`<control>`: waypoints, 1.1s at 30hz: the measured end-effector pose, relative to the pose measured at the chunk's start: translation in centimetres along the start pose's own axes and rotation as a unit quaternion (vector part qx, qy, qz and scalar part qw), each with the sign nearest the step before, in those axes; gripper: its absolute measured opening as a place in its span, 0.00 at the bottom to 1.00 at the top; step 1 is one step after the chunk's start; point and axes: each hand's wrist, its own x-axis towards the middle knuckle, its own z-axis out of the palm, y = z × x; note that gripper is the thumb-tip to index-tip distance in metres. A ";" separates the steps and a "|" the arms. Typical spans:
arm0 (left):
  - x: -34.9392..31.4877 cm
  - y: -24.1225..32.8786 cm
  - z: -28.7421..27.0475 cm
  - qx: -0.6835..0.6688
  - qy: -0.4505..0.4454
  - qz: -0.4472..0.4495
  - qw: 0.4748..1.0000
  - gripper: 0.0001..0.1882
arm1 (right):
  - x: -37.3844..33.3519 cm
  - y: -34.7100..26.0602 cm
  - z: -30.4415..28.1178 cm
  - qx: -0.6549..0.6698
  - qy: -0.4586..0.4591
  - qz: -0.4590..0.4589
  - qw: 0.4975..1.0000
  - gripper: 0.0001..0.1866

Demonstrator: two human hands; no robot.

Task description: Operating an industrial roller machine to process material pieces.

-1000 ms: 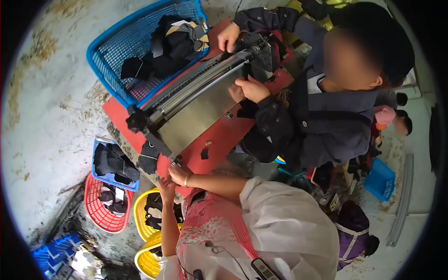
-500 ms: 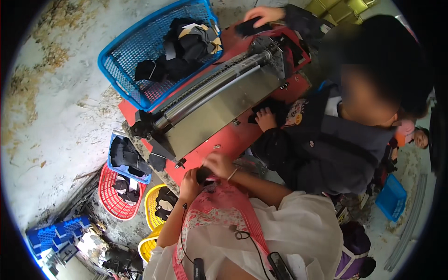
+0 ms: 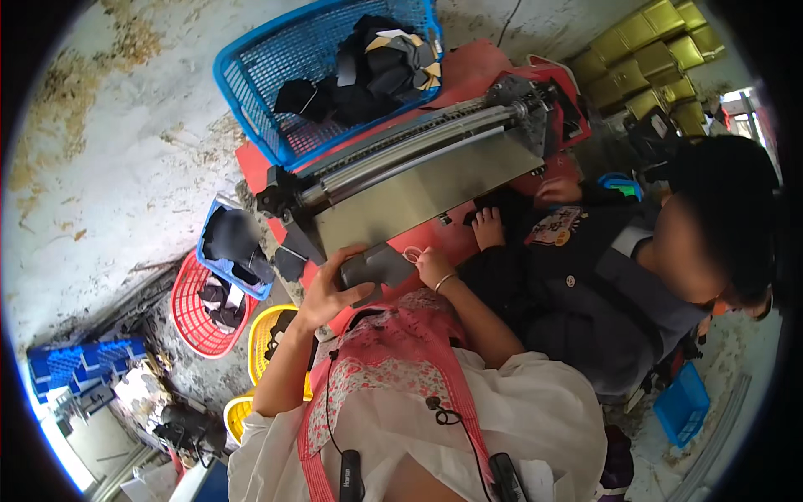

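Note:
My left hand (image 3: 332, 293) is at the left edge of some dark grey flat pieces (image 3: 378, 266), its thumb and fingers spread apart. These pieces lie at the near side of the red tabletop (image 3: 410, 244), just in front of the metal plate of a roller machine (image 3: 427, 180). Closed fingers of my right hand (image 3: 433, 268) pinch a thin pale looped band (image 3: 412, 253) beside the pieces. Below both hands my pink floral apron (image 3: 381, 360) reaches the table edge.
A blue basket (image 3: 251, 100) of dark and tan pieces stands behind the machine. Blue, red (image 3: 188, 314) and yellow (image 3: 261, 339) baskets stand at left. On my right a co-worker in a dark jacket (image 3: 577, 326) has both hands near the machine's right end.
My hands have drawn apart from a dark bundle at the table edge, and flat pieces and the looped band now show. The co-worker's far hand came nearer. The whole view shifted.

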 end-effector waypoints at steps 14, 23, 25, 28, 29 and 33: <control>-2.8 -4.6 -0.6 -0.166 0.049 -0.081 0.982 0.28 | 1.4 -11.9 -7.5 0.448 -0.287 -0.052 0.845 0.21; -4.8 -5.4 0.8 -0.436 0.207 0.175 0.858 0.52 | -0.2 -17.0 -3.0 0.746 -0.255 0.165 0.593 0.21; -4.7 -5.6 1.3 -0.415 0.209 0.136 0.875 0.49 | -0.6 -17.2 -2.9 0.642 -0.196 0.111 0.733 0.21; -5.5 -6.5 0.8 -0.482 0.250 0.001 0.840 0.35 | -0.4 -16.4 -2.7 0.520 -0.285 0.029 0.805 0.21; -6.0 -6.9 0.4 -0.515 0.280 -0.026 0.809 0.31 | 0.0 -15.9 -2.5 0.555 -0.356 0.133 0.740 0.22; -7.8 -8.0 -1.0 -0.507 0.289 -0.006 0.812 0.27 | 2.5 -14.3 0.3 0.662 -0.336 0.254 0.620 0.14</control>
